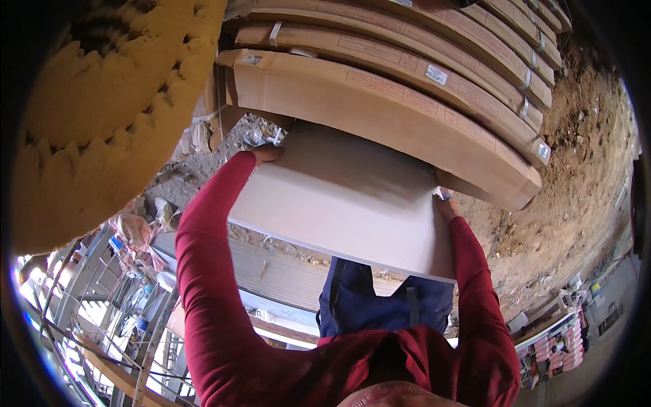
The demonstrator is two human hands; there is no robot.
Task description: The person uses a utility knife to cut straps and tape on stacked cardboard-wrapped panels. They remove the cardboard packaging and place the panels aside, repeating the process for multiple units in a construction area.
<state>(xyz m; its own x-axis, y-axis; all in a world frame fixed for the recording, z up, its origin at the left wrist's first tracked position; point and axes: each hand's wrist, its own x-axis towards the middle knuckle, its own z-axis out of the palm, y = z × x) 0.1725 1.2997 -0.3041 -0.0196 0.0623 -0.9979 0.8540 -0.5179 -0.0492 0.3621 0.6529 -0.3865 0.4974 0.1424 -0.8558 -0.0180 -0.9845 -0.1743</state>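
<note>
A large, flat, pale panel (319, 210) spans the space in front of my body, its near edge above my thighs. Its far end meets the open cardboard box (366, 112) in front, and I cannot tell how far it reaches inside. My left hand (266, 152) is closed on the panel's left edge near the box. On the opposite edge, my right hand (446, 205) grips the side, its fingers partly hidden. Shadow covers the panel's far half, while the near half is bright.
More long flat cartons (407, 47) with pale straps are stacked beyond the open box. A rough yellowish mass (115, 129) fills the upper left. Bare earth (569, 176) lies at right, metal poles (156, 346) at lower left, and a ribbed board (271, 271) behind the panel.
</note>
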